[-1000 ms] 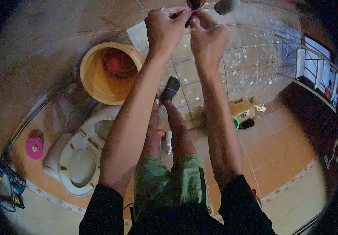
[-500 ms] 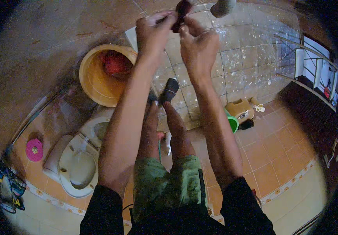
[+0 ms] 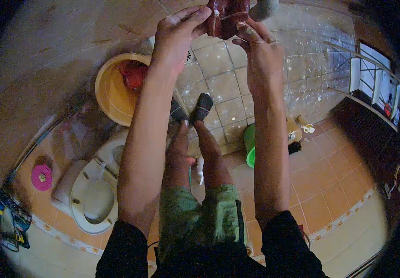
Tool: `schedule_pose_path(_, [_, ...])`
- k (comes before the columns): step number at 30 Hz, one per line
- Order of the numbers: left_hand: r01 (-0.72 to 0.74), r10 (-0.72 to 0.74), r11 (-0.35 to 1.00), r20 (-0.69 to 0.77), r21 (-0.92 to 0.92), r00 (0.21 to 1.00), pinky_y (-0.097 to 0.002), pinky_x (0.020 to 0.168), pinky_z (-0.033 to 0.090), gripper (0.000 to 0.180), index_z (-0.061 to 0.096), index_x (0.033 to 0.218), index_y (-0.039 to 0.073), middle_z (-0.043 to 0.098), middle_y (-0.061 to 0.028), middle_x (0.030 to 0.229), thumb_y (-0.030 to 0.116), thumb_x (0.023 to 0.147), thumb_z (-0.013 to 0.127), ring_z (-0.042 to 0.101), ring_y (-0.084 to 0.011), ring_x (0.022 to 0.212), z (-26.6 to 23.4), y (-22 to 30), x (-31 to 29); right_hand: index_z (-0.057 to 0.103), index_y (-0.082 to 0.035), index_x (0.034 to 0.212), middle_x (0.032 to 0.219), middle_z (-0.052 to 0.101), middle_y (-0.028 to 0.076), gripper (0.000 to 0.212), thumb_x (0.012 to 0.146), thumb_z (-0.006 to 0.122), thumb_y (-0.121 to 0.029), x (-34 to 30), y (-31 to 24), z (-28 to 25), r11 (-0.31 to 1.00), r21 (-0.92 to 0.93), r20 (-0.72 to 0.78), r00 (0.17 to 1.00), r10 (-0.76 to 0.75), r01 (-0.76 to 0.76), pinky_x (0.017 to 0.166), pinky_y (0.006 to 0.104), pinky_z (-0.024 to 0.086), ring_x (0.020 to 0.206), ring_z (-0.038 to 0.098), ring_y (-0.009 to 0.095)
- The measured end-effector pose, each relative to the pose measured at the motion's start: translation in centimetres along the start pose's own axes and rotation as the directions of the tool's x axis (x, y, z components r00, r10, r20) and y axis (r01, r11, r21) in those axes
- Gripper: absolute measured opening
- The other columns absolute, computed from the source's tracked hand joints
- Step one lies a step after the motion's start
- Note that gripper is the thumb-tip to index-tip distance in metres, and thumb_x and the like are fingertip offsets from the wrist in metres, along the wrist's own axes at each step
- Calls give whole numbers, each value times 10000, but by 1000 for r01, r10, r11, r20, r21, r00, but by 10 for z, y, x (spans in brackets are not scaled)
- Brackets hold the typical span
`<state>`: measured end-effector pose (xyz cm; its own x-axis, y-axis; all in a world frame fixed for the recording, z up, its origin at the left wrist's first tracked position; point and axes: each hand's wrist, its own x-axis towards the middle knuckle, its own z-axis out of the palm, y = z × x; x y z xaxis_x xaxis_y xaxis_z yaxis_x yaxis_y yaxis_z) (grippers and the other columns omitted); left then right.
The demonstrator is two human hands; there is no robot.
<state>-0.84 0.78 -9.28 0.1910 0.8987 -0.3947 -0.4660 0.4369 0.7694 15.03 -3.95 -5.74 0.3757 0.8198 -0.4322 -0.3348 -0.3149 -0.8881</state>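
Observation:
At the top edge I hold a dark red, wet-looking piece of cloth (image 3: 228, 18) between both hands; its upper part is out of view. My left hand (image 3: 179, 33) pinches its left edge, fingers bent over it. On the right lower edge, the thumb and fingers of my right hand (image 3: 264, 44) are closed. The cloth is spread between them, with a fold down its middle. Below my left wrist stands an orange-yellow tub (image 3: 105, 95), partly behind my forearm. Something bright red (image 3: 134, 74), probably cloth, lies in it.
A toilet (image 3: 95, 201) is at lower left, near a pink round object (image 3: 42, 177) on the tiles. A green bucket (image 3: 250, 143) stands by my right forearm. Above it hangs a grey rounded object (image 3: 264, 8). A metal rack (image 3: 373, 69) is far right.
My hands have moved apart, the right one further right. The dark red cloth, bunched narrow between my fingers before, is now spread wide. More of the green bucket shows.

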Motion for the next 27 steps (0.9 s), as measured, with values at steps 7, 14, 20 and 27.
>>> schedule_pose_path(7, [-81,95,958,-40,275,995,-296,862,568,323,729,1133,-53,759,-109,987,203,935,739,724,-167,889,18,5,-20,742,81,1064,917,769,175,231,913,717,-92,-24,2,22,862,-457,-126,943,-307,220,773,331,559,818,716,179])
schedule_pose_path(14, [-229,322,736,-31,637,946,-293,804,543,259,758,1056,-35,778,-124,929,185,920,736,721,-152,862,36,8,-34,716,115,1116,959,754,159,236,929,708,-29,-34,4,31,847,-498,-149,945,-292,184,807,295,557,880,703,166])
schedule_pose_path(20, [-191,269,693,-3,695,963,-286,815,552,288,754,1066,-33,772,-104,959,217,924,758,712,-137,883,41,11,-39,706,127,1118,976,750,158,224,940,679,-6,-27,13,21,879,-423,-137,944,-300,218,800,295,561,871,716,175])
schedule_pose_path(27, [-236,312,656,27,717,950,-287,762,560,269,760,1063,-12,775,-110,925,219,925,760,717,-140,822,35,5,-38,752,78,1041,861,772,178,205,886,712,-50,-19,21,12,862,-456,-142,938,-315,220,729,340,551,780,731,190])
